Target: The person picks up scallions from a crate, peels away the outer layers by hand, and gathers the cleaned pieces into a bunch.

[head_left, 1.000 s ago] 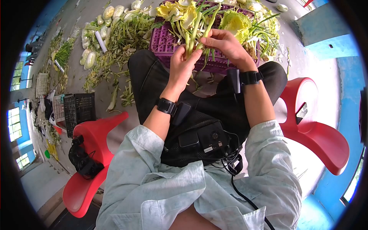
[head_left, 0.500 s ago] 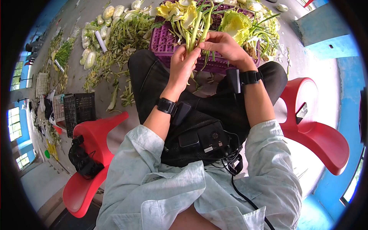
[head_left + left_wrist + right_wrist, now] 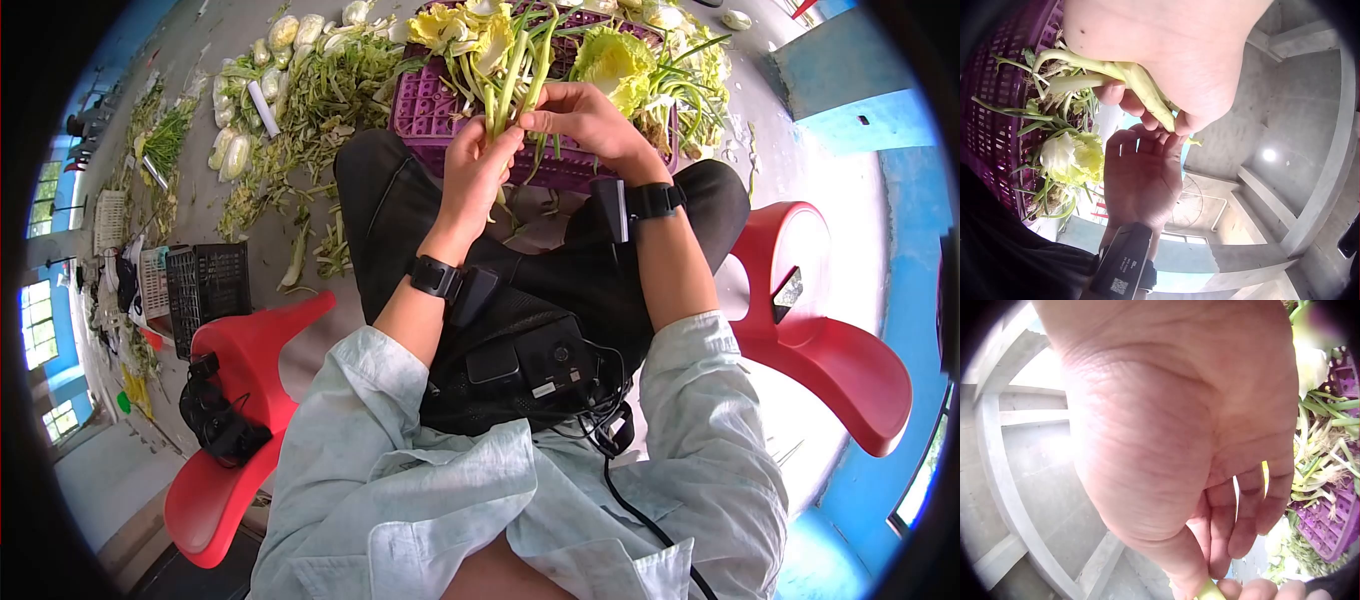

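Note:
My left hand (image 3: 474,185) grips thick pale-green scallion stalks (image 3: 513,75) above the near edge of a purple crate (image 3: 420,115). My right hand (image 3: 592,128) meets it from the right, its thumb and forefinger pinching one scallion beside the left thumb. In the left wrist view, a bent, yellowish scallion (image 3: 1146,94) runs under the left palm to the fingertips of both hands. Only a bit of pale-green scallion (image 3: 1210,591) shows at the right thumb tip in the right wrist view, and the palm hides the rest.
Yellow leaves (image 3: 490,38), a leafy lettuce-like head (image 3: 615,65) and rooted scallions (image 3: 665,105) lie on the crate. Trimmings (image 3: 340,90) and cabbages (image 3: 236,156) cover the floor at left. Red seats (image 3: 790,270) stand on both sides, and a black crate (image 3: 208,290) stands left.
About a second ago the right hand was slightly higher; it has since lowered toward the left thumb, and the pinched scallion has come down with it. Over the last half second little differs.

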Tool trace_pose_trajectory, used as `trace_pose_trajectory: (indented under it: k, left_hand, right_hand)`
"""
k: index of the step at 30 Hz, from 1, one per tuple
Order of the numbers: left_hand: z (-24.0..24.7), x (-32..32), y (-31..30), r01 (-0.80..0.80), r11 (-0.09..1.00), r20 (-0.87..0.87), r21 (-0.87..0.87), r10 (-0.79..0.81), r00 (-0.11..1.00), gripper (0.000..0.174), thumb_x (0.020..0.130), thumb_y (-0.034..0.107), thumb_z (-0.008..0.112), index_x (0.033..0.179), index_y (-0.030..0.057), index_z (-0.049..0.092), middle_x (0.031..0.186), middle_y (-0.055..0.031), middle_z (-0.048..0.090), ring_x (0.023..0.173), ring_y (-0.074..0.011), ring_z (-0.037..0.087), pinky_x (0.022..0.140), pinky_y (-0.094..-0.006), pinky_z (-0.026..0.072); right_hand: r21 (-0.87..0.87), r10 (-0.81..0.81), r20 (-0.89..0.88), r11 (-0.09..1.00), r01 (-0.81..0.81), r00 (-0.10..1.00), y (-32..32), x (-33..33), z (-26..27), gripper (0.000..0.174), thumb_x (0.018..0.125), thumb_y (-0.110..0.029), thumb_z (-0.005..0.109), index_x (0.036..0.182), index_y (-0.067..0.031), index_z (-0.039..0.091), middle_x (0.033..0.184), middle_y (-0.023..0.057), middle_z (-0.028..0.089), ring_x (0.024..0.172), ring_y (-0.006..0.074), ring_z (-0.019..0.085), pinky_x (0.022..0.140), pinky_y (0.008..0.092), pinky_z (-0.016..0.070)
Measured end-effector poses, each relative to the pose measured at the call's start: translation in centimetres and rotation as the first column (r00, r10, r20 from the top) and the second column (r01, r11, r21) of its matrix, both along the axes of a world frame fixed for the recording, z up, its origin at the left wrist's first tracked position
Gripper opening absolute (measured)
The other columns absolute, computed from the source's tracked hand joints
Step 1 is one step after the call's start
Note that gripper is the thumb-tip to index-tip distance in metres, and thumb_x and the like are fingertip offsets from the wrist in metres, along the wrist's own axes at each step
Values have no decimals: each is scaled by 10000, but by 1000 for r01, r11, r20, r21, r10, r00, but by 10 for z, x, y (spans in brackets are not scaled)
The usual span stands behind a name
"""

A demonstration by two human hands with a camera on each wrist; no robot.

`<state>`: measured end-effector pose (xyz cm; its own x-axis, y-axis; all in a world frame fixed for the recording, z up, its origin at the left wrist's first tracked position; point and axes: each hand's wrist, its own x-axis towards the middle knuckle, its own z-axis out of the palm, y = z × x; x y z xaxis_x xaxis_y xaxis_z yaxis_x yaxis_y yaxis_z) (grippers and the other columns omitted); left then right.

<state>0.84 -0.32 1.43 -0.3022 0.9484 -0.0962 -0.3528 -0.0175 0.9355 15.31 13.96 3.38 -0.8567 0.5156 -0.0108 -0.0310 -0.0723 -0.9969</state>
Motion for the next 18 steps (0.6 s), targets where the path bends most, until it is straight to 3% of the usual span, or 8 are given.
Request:
trace_pose_trajectory:
  k: [5, 8, 11, 18]
  left_hand:
    - [3, 1, 0, -2, 1000, 2, 8, 2, 1000, 190, 994, 185, 660, 1126, 50, 636, 882, -8, 616, 674, -44, 507, 576, -202, 375]
    - [0, 1, 2, -17, 1000, 15, 10, 17, 1000, 174, 1002, 181, 649, 1115, 49, 634, 881, -10, 620, 680, -47, 514, 578, -203, 380]
    - [-1, 1, 2, -38, 999, 17, 2, 38, 999, 164, 1008, 181, 641, 1106, 50, 632, 875, -10, 622, 682, -49, 517, 578, -204, 385]
    - [1, 0, 0, -46, 999, 51, 4, 46, 998, 166, 1010, 191, 640, 1100, 51, 636, 862, -6, 621, 681, -48, 522, 578, -199, 388]
  right_hand:
    - [-23, -3, -37, 1000, 2, 999, 1, 0, -3, 139, 931, -154, 767, 977, -23, 752, 920, -1, 728, 853, 69, 637, 799, 242, 487]
    - [49, -116, -4, 992, 116, 993, 1, -2, -4, 146, 930, -166, 770, 976, -29, 747, 916, -10, 716, 861, 64, 627, 804, 240, 479]
    - [35, -123, 7, 992, 123, 992, 4, -1, -7, 195, 950, -205, 754, 1043, -36, 725, 965, -21, 704, 923, 74, 621, 856, 258, 485]
    - [0, -12, 13, 1000, 12, 1000, 1, -2, -4, 156, 934, -185, 766, 988, -42, 731, 923, -32, 694, 872, 53, 604, 802, 230, 461]
